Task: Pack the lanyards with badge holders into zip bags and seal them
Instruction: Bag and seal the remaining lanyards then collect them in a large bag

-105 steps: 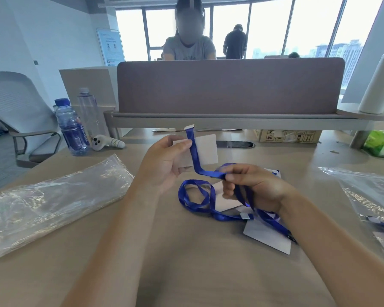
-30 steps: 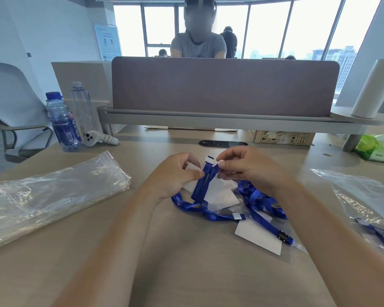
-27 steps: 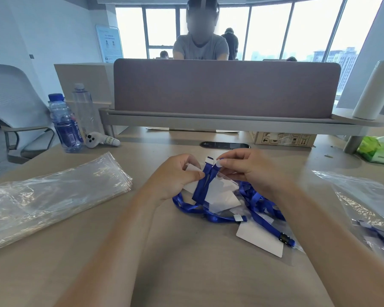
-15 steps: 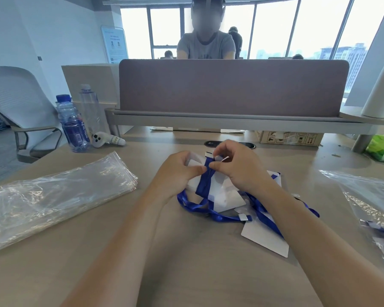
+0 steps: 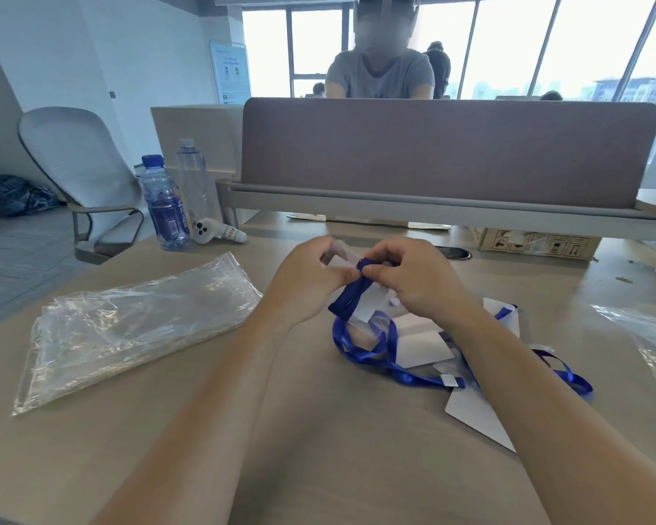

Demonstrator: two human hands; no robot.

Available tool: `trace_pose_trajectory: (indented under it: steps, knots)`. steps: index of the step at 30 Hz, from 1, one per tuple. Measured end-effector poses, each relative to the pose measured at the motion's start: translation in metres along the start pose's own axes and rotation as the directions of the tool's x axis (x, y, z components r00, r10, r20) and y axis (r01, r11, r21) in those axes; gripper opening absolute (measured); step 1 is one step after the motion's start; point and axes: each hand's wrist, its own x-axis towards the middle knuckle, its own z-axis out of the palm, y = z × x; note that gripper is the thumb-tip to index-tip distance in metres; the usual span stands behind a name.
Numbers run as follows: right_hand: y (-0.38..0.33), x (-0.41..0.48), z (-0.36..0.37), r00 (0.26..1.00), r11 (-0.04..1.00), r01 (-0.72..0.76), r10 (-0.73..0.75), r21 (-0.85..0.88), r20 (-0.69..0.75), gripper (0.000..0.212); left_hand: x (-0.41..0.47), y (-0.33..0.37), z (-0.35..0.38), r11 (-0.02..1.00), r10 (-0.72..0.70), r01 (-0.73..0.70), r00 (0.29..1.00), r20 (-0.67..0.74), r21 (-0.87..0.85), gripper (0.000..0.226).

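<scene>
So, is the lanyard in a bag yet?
No, the left hand and right hand pinch the lanyard in the open, apart from the bags stacked on the left.

Beige desk (image 5: pixel 319 467), zip bags (image 5: pixel 137 327) left, blue lanyards (image 5: pixel 360 346) centre, water bottles (image 5: pixel 165 206) behind

Reaches forward with both bare forearms, wrists converging at the mid-line. Holds the bare left hand (image 5: pixel 311 286) back-up, fingers curled, thumb and index finger pinching the folded blue fabric lanyard strap (image 5: pixel 351 294) from the left. Pinches the top of the same fold with thumb and index finger of the bare right hand (image 5: pixel 421 288), other fingers curled under. Sets both thumb tips close together, contact not discernible.
</scene>
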Motion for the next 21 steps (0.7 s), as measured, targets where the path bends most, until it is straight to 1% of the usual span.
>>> trace_pose_trajectory:
  steps: [4, 5, 8, 10, 12, 14, 17, 21]
  knots:
    - [-0.015, 0.015, 0.02, 0.999, 0.998, 0.037, -0.037, 0.054, 0.004, 0.005, 0.002, -0.022, -0.023, 0.999, -0.023, 0.024, 0.998, -0.061, 0.022, 0.04]
    - [-0.018, 0.019, 0.026, 0.999, 0.997, 0.045, -0.046, 0.066, 0.002, 0.005, 0.001, -0.029, -0.03, 0.999, -0.037, 0.038, 0.996, -0.085, 0.018, 0.039]
    - [-0.023, 0.032, 0.04, 0.999, 0.994, 0.032, -0.03, 0.1, -0.019, 0.006, 0.0, -0.053, -0.052, 0.994, -0.108, 0.108, 0.984, -0.141, -0.012, 0.025]
    - [-0.024, 0.042, 0.05, 0.999, 0.994, 0.02, -0.016, 0.107, -0.032, 0.004, 0.001, -0.07, -0.065, 0.986, -0.158, 0.164, 0.976, -0.152, 0.03, 0.026]
    - [-0.024, 0.049, 0.059, 0.999, 0.996, 0.011, -0.007, 0.089, -0.036, 0.002, 0.002, -0.086, -0.073, 0.967, -0.211, 0.225, 0.97, -0.123, 0.118, 0.029]
    - [-0.023, 0.055, 0.067, 0.999, 0.997, 0.001, 0.002, 0.071, -0.044, 0.002, 0.003, -0.099, -0.074, 0.943, -0.258, 0.265, 0.964, -0.059, 0.202, 0.033]
    - [-0.018, 0.06, 0.075, 0.998, 1.0, -0.014, 0.015, 0.019, -0.064, 0.002, 0.004, -0.114, -0.072, 0.925, -0.315, 0.301, 0.949, 0.028, 0.233, 0.042]
    - [-0.012, 0.065, 0.079, 0.998, 1.0, -0.021, 0.021, 0.005, -0.065, 0.002, 0.002, -0.124, -0.07, 0.917, -0.328, 0.279, 0.934, 0.141, 0.285, 0.035]
